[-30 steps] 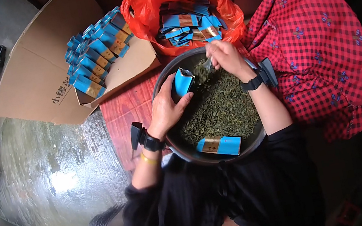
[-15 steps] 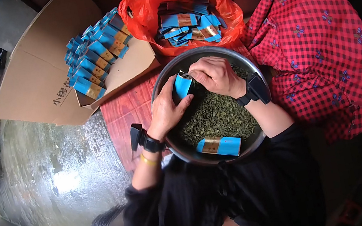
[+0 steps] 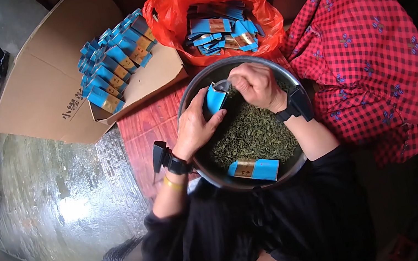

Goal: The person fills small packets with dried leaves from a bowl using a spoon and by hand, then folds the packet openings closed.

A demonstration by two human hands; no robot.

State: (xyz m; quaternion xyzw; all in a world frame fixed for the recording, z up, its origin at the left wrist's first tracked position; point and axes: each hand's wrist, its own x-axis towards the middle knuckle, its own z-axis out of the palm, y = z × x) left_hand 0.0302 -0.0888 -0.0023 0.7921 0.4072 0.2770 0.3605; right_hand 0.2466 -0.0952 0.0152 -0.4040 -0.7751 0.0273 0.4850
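Observation:
My left hand is wrapped round a small blue packet, tilted with its open end up. At that opening sits the bowl of a metal spoon, pinched in my closed right hand. Both hands are above a round metal basin holding dry green leaves that look like tea. Another blue packet with a gold band lies on the leaves against the near side of the basin. How full the held packet is cannot be seen.
An open cardboard box at the back left holds rows of blue-and-gold packets. Behind the basin, a red plastic bag contains many flat packets. A red checked cloth is draped at right. The reddish table supports the box.
The spoon's bowl now shows clearly at the packet's opening, and my right hand has shifted slightly right. My left hand still holds the packet. The whole view has shifted a little.

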